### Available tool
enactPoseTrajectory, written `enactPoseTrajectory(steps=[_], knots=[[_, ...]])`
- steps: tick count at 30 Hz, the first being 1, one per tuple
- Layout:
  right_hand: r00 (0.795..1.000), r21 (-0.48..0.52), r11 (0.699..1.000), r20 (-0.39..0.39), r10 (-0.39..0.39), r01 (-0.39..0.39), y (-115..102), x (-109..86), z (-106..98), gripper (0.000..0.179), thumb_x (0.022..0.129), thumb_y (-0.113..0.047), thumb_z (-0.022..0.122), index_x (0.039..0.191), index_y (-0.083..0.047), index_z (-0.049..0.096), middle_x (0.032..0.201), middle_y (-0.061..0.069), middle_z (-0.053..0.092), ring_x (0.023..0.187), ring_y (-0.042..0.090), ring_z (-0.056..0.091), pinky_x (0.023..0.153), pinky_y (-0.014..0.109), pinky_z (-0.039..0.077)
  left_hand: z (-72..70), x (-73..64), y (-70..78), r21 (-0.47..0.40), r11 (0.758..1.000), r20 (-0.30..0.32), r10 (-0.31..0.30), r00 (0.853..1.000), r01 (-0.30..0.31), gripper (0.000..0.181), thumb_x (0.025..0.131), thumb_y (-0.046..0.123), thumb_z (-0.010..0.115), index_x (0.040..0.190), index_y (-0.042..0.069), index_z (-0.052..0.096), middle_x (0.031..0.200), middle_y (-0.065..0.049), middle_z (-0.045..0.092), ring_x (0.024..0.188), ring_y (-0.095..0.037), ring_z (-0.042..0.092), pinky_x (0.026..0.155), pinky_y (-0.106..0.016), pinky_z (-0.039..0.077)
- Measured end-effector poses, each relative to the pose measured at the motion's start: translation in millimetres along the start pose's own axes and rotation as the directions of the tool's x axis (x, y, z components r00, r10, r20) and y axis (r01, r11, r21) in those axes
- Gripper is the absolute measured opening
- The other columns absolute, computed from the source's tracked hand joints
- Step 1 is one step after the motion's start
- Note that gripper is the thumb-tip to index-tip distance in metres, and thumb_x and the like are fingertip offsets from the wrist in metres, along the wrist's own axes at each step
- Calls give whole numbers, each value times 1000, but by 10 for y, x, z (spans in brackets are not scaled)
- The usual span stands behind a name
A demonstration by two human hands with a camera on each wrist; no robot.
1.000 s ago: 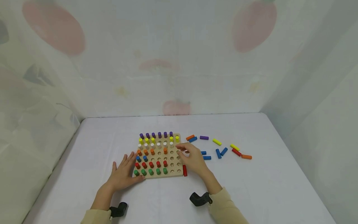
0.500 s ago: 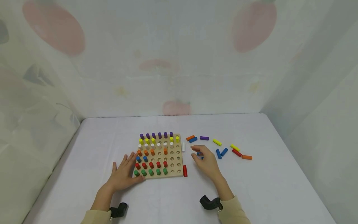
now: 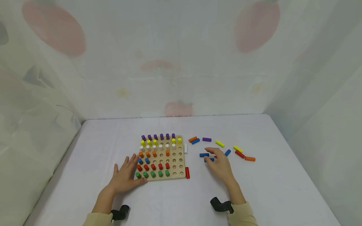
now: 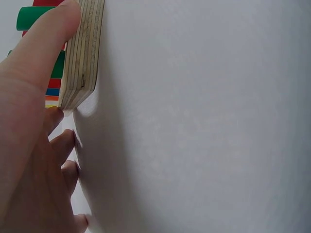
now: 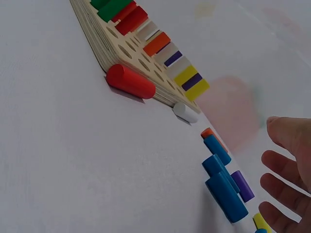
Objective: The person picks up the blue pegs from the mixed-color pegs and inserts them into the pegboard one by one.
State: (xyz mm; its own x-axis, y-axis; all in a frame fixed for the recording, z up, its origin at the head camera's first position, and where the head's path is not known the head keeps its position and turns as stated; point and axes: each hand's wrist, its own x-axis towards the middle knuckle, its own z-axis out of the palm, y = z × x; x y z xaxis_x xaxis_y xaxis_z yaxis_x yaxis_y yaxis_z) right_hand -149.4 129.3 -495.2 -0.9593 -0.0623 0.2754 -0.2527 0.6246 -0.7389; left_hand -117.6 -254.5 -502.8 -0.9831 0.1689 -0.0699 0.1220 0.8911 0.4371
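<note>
A wooden pegboard (image 3: 177, 160) stands on the table with rows of coloured pegs upright in its holes. My left hand (image 3: 123, 178) lies at its near left corner, fingers spread along the left side. In the left wrist view, the thumb (image 4: 58, 24) presses the board's front edge beside a green peg (image 4: 29, 18). Right of the board, my right hand (image 3: 220, 166) hovers over loose blue pegs (image 3: 204, 155), thumb and fingers apart. In the right wrist view, nothing shows between its fingers (image 5: 282, 167). One blue peg (image 3: 208, 160) is partly hidden by the thumb.
A white peg (image 3: 185, 148) and a red peg (image 3: 187, 172) lie along the board's right edge. Farther right are scattered loose pegs: orange (image 3: 250, 158), red (image 3: 239, 154), yellow (image 3: 219, 143) and purple (image 3: 207, 139). Patterned cloth (image 3: 181, 78) rises behind the table.
My right hand has moved right, from the board's right edge to over the loose blue pegs. The white peg beside the board has come into view. My left hand has stayed put.
</note>
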Motion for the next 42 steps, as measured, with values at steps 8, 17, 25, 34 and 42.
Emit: enactPoseTrajectory(steps=[8,17,25,34,42], knots=[[995,-9,998,69,69,-69,59,-42,-27,35,84,-19,67,118,-17,59,112,-1,60,102,18,55,84,36,49,12,10,-5,-4,1000,10,0,1000,0,105,65,67,67,146,13,26,152,-14,22,138,-42,12,99,-73,-4],[993,-57,996,89,74,-69,106,-65,-24,31,82,-17,70,112,-12,63,104,3,61,97,18,55,82,36,47,10,-1,-9,-3,1000,24,-18,1000,18,106,65,67,67,146,14,26,152,-13,21,139,-41,11,100,-72,-6],[987,-102,988,102,122,-112,141,-66,-19,30,82,-19,70,110,-13,64,101,2,60,93,16,54,83,34,47,-12,1,9,-5,1000,27,-20,999,20,106,65,66,68,146,13,26,152,-14,21,138,-42,11,99,-72,-5],[978,-174,975,134,159,-135,168,-50,3,26,82,-19,69,107,-15,64,91,2,56,80,15,48,69,27,42,-31,6,22,-2,1000,14,-5,1000,5,105,66,66,67,146,12,26,152,-14,22,138,-43,12,99,-73,-5],[989,-179,981,105,101,-82,191,-52,25,22,79,-16,71,100,-15,67,82,-1,52,73,14,44,62,25,37,-27,6,17,-2,1000,15,-9,1000,9,106,65,67,67,146,11,25,152,-14,22,138,-42,12,99,-72,-5]])
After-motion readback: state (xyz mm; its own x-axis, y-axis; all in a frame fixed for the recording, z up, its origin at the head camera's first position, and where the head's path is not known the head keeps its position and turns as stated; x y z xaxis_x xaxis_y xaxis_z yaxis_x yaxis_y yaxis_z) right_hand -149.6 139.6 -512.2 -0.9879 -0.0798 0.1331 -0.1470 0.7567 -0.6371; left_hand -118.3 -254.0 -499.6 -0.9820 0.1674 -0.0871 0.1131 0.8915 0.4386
